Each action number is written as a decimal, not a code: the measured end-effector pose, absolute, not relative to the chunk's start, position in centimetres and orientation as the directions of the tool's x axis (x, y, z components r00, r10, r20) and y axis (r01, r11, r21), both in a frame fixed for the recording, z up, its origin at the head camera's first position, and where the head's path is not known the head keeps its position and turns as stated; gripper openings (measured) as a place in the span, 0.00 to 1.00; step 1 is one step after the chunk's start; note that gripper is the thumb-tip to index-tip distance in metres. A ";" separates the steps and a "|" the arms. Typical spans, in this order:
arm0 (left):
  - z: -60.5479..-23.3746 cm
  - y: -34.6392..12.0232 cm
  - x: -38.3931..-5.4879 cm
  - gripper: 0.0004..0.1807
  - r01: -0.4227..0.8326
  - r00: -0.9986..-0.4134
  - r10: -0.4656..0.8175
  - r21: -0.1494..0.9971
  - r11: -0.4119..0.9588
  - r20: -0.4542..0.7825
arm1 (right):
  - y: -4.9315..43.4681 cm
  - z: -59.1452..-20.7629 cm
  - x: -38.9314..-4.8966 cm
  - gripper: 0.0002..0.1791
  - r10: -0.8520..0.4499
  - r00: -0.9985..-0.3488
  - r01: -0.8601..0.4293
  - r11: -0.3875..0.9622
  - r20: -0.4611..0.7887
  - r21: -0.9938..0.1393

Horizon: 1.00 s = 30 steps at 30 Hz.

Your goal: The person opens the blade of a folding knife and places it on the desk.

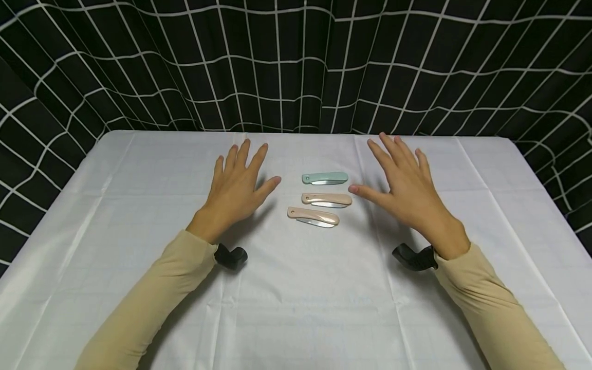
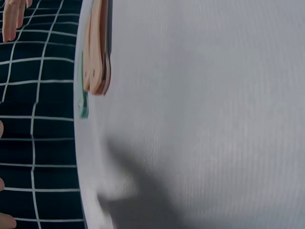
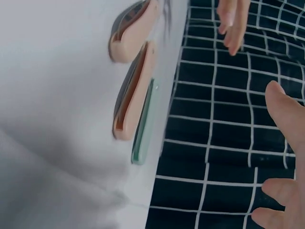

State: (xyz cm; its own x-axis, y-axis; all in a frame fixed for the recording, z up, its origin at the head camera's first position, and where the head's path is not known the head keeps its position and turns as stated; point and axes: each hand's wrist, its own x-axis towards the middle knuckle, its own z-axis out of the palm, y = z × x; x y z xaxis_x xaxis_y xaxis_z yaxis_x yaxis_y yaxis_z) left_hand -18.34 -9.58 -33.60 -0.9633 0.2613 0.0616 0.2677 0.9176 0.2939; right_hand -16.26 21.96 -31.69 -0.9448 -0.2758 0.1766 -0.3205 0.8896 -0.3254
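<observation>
Over the white-covered table [image 1: 305, 318], the left hand [image 1: 236, 192] and right hand [image 1: 407, 190] spread their fingers wide. Between them lie a green knife [image 1: 325, 177], a middle pink knife [image 1: 326, 198] and a near pink knife [image 1: 313, 215], blades folded, long axes roughly crosswise, pivot ends leftward. The right wrist view shows slots along the pink handles [image 3: 137, 98], hidden from the head view.

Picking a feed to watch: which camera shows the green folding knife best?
The head view: the green folding knife shows whole there, its handle and silver blade both visible. The left wrist view has only a green sliver behind the pink knives; the right wrist view shows its handle slantwise, the blade hard to make out.
</observation>
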 end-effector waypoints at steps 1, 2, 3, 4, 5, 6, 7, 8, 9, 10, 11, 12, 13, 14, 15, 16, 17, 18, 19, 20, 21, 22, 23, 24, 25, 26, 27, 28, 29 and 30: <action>-33.6 -9.6 -18.2 0.40 0.270 -0.963 0.265 0.296 0.916 0.059 | 21.9 -31.7 -16.1 0.52 -0.279 -0.944 -0.324 0.887 0.177 -0.330; -33.6 -9.5 -18.1 0.41 0.271 -0.962 0.267 0.300 0.915 0.055 | 21.8 -31.7 -16.0 0.52 -0.282 -0.943 -0.327 0.884 0.176 -0.335; -33.7 -9.5 -17.9 0.41 0.272 -0.962 0.269 0.304 0.913 0.050 | 21.7 -31.7 -15.9 0.52 -0.285 -0.942 -0.330 0.880 0.176 -0.341; -33.7 -9.5 -17.7 0.41 0.272 -0.961 0.272 0.309 0.911 0.044 | 21.6 -31.7 -15.7 0.51 -0.288 -0.942 -0.332 0.876 0.173 -0.349; -33.7 -9.5 -17.6 0.41 0.271 -0.961 0.273 0.314 0.910 0.039 | 21.5 -31.8 -15.6 0.51 -0.291 -0.942 -0.334 0.871 0.169 -0.359; -33.7 -9.5 -17.4 0.41 0.271 -0.961 0.274 0.317 0.909 0.036 | 21.4 -31.8 -15.5 0.51 -0.295 -0.941 -0.336 0.867 0.164 -0.368; -33.8 -9.4 -17.3 0.41 0.271 -0.961 0.274 0.319 0.908 0.034 | 21.3 -31.8 -15.4 0.51 -0.299 -0.940 -0.339 0.863 0.162 -0.375; -33.8 -9.4 -17.2 0.41 0.271 -0.961 0.275 0.321 0.908 0.033 | 21.2 -31.9 -15.3 0.51 -0.303 -0.940 -0.342 0.859 0.160 -0.381; -33.8 -9.4 -17.1 0.41 0.271 -0.961 0.275 0.320 0.908 0.035 | 21.1 -31.9 -15.2 0.52 -0.306 -0.939 -0.343 0.857 0.157 -0.384; -33.8 -9.4 -17.0 0.41 0.272 -0.961 0.275 0.320 0.908 0.036 | 21.0 -31.9 -15.1 0.52 -0.308 -0.939 -0.344 0.855 0.154 -0.387; -33.9 -9.4 -16.9 0.41 0.273 -0.961 0.276 0.319 0.908 0.038 | 21.0 -32.0 -15.0 0.51 -0.310 -0.938 -0.346 0.854 0.153 -0.389; -33.9 -9.3 -16.9 0.41 0.276 -0.960 0.277 0.317 0.908 0.042 | 20.9 -32.0 -14.9 0.51 -0.313 -0.937 -0.348 0.854 0.153 -0.387; -33.9 -9.3 -16.8 0.41 0.279 -0.959 0.280 0.314 0.908 0.045 | 20.9 -32.1 -14.9 0.51 -0.315 -0.937 -0.350 0.853 0.153 -0.386; -33.8 -9.2 -16.7 0.41 0.283 -0.958 0.283 0.311 0.907 0.047 | 20.8 -32.1 -14.8 0.51 -0.315 -0.937 -0.350 0.853 0.151 -0.387; -33.8 -9.2 -16.7 0.41 0.289 -0.956 0.288 0.307 0.907 0.050 | 20.8 -32.2 -14.7 0.50 -0.316 -0.937 -0.349 0.853 0.148 -0.388; -33.8 -9.1 -16.6 0.41 0.292 -0.955 0.291 0.304 0.907 0.052 | 20.8 -32.2 -14.7 0.50 -0.317 -0.937 -0.349 0.851 0.146 -0.393; -33.8 -9.1 -16.5 0.41 0.296 -0.954 0.294 0.300 0.907 0.054 | 20.8 -32.3 -14.7 0.49 -0.319 -0.937 -0.349 0.849 0.141 -0.397; -33.8 -9.1 -16.5 0.41 0.300 -0.953 0.298 0.296 0.907 0.054 | 20.7 -32.5 -14.6 0.49 -0.323 -0.936 -0.351 0.848 0.137 -0.398; -33.8 -9.1 -16.4 0.42 0.303 -0.952 0.301 0.292 0.907 0.055 | 20.6 -32.6 -14.6 0.48 -0.327 -0.936 -0.352 0.846 0.131 -0.401; -33.8 -9.0 -16.4 0.42 0.305 -0.952 0.303 0.291 0.907 0.054 | 20.6 -32.7 -14.6 0.48 -0.332 -0.935 -0.354 0.844 0.127 -0.403; -33.8 -9.0 -16.4 0.42 0.306 -0.951 0.305 0.294 0.906 0.052 | 20.5 -32.8 -14.7 0.47 -0.337 -0.934 -0.357 0.841 0.122 -0.406; -33.8 -9.0 -16.3 0.42 0.307 -0.951 0.307 0.294 0.905 0.050 | 20.3 -33.0 -14.7 0.47 -0.343 -0.932 -0.361 0.839 0.118 -0.408; -33.8 -9.0 -16.3 0.42 0.309 -0.950 0.309 0.297 0.904 0.046 | 20.2 -33.1 -14.7 0.46 -0.351 -0.929 -0.366 0.836 0.114 -0.409; -33.8 -9.0 -16.3 0.42 0.310 -0.949 0.312 0.301 0.902 0.042 | 20.1 -33.3 -14.7 0.46 -0.360 -0.926 -0.373 0.832 0.111 -0.410; -33.8 -9.0 -16.3 0.42 0.311 -0.949 0.314 0.304 0.901 0.039 | 20.0 -33.4 -14.7 0.45 -0.371 -0.922 -0.381 0.827 0.110 -0.413; -33.8 -8.9 -16.3 0.41 0.313 -0.948 0.317 0.307 0.899 0.037 | 19.9 -33.6 -14.7 0.44 -0.381 -0.918 -0.390 0.821 0.109 -0.417; -33.8 -8.9 -16.3 0.41 0.317 -0.946 0.322 0.309 0.897 0.036 | 19.9 -33.7 -14.7 0.43 -0.393 -0.913 -0.400 0.815 0.107 -0.420; -33.9 -8.8 -16.3 0.41 0.321 -0.945 0.326 0.311 0.895 0.037 | 19.8 -33.9 -14.7 0.42 -0.405 -0.908 -0.409 0.809 0.106 -0.423; -33.9 -8.8 -16.3 0.41 0.325 -0.943 0.331 0.314 0.892 0.036 | 19.7 -34.0 -14.7 0.41 -0.415 -0.904 -0.418 0.803 0.104 -0.425; -34.0 -8.7 -16.2 0.41 0.329 -0.941 0.336 0.315 0.890 0.036 | 19.7 -34.1 -14.6 0.41 -0.427 -0.898 -0.428 0.796 0.104 -0.429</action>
